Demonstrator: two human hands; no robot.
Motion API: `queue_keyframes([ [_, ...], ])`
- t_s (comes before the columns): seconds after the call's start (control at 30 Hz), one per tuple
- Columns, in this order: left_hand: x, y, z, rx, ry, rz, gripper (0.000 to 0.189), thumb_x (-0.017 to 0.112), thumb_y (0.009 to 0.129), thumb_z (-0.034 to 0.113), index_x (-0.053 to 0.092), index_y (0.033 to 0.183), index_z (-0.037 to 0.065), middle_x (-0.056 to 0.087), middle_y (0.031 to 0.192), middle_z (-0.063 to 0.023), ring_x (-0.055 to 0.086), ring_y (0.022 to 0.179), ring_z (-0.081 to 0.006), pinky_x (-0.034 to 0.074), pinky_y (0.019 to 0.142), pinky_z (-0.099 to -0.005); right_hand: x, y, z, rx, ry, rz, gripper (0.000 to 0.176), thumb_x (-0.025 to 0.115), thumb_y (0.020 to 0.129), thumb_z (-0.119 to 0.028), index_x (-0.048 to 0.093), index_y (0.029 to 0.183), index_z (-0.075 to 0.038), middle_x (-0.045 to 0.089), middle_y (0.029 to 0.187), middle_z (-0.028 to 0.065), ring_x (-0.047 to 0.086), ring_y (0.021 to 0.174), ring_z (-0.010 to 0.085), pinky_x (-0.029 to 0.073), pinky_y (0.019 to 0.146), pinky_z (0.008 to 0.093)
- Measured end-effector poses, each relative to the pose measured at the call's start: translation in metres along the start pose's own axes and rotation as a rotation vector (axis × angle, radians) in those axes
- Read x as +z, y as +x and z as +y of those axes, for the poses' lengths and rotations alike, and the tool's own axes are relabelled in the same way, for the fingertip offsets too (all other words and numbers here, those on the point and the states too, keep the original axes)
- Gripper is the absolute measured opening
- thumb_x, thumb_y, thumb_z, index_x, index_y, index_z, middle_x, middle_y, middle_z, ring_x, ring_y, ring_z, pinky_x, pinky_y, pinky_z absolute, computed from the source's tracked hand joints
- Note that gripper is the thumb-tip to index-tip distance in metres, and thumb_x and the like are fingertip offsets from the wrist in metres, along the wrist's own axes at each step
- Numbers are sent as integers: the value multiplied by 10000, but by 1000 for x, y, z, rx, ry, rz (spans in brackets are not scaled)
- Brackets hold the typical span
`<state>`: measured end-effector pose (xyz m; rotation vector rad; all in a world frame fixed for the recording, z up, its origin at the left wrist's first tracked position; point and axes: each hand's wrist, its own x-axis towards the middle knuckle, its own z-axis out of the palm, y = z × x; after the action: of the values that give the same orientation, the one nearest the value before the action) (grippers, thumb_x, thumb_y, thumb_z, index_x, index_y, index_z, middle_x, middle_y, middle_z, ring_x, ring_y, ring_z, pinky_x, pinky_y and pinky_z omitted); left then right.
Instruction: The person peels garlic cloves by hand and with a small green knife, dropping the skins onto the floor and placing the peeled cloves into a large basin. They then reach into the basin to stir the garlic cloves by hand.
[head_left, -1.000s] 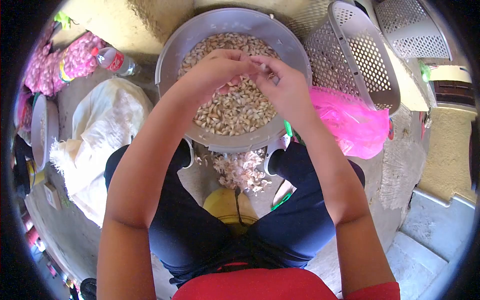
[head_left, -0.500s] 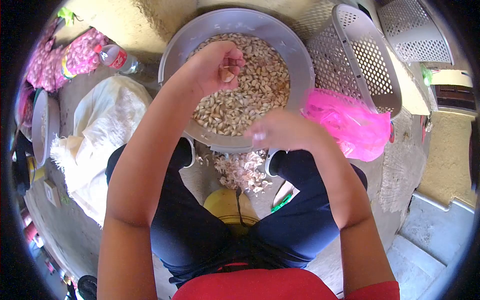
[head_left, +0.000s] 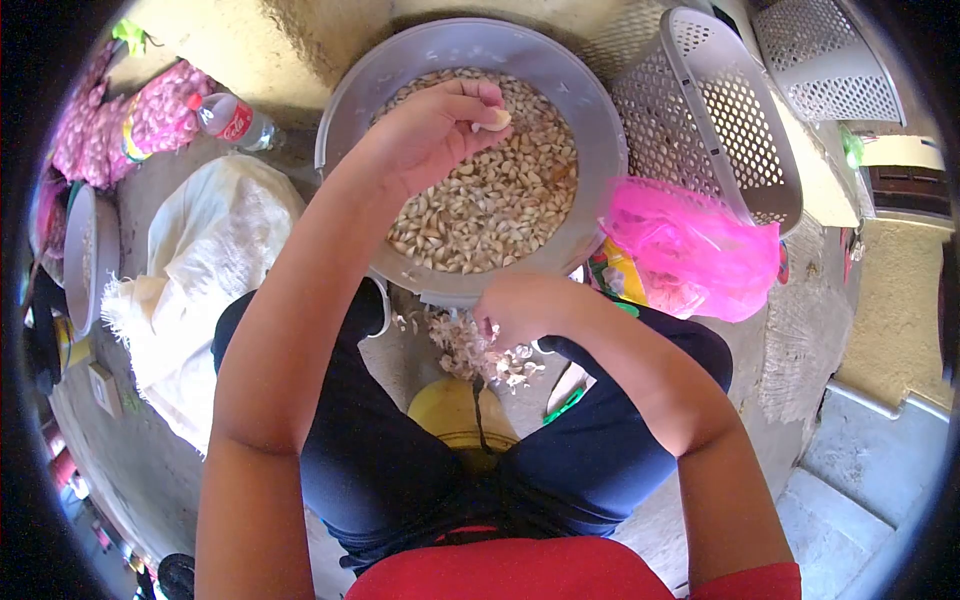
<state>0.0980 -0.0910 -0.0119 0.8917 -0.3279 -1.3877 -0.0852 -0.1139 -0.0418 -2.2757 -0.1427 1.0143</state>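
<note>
A large grey basin (head_left: 597,150) holds many loose garlic cloves (head_left: 480,220). Over its left half is my left hand (head_left: 440,130), pinching a pale garlic clove (head_left: 494,121) between thumb and fingertips. My right hand (head_left: 525,312) hangs just below the basin's front rim, above a pile of papery peels (head_left: 460,345) on the floor between my feet. Its fingers are curled together, and whatever they may hold is hidden.
Two perforated grey baskets (head_left: 745,110) (head_left: 830,65) and a pink plastic bag (head_left: 700,255) lie right. A white sack (head_left: 215,230), a bottle (head_left: 235,120) and pink net bags (head_left: 165,110) are left. A yellow container (head_left: 450,415) stands between my legs.
My right hand has moved down and slightly left, from the basin's front rim to over the peels. My left hand has shifted a little right, and the clove now shows at its fingertips.
</note>
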Motion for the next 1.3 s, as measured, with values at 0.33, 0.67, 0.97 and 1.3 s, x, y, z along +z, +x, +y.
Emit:
queue_keyframes([
  [0.33, 5, -3, 1, 28, 36, -72, 167, 555, 793, 28, 496, 947, 5, 559, 1014, -123, 545, 968, -173, 447, 866, -242, -44, -15, 5, 251, 331, 755, 171, 605, 718, -173, 614, 850, -64, 617, 764, 102, 602, 722, 215, 457, 670, 327],
  [0.67, 11, -4, -1, 42, 58, -58, 118, 565, 790, 28, 520, 899, 17, 575, 966, -103, 555, 918, -152, 451, 828, -215, -75, -41, 6, 52, 473, 1482, 148, 642, 711, -107, 599, 832, -32, 606, 797, 65, 552, 649, 136, 427, 577, 253],
  [0.97, 15, -5, -9, 77, 116, -15, 137, 592, 781, 52, 530, 901, 27, 583, 898, -76, 570, 854, -139, 466, 769, -218, -77, -47, 14, -25, 195, 1463, 106, 611, 702, -75, 558, 784, -34, 557, 755, 103, 547, 669, 247, 436, 606, 290],
  [1.3, 18, -8, -19, 99, 109, 10, 137, 599, 779, 61, 534, 895, 26, 586, 895, -74, 582, 824, -140, 479, 753, -235, -76, -47, 16, -14, 231, 1415, 93, 584, 683, -55, 538, 762, -32, 539, 734, 101, 536, 646, 242, 431, 574, 282],
])
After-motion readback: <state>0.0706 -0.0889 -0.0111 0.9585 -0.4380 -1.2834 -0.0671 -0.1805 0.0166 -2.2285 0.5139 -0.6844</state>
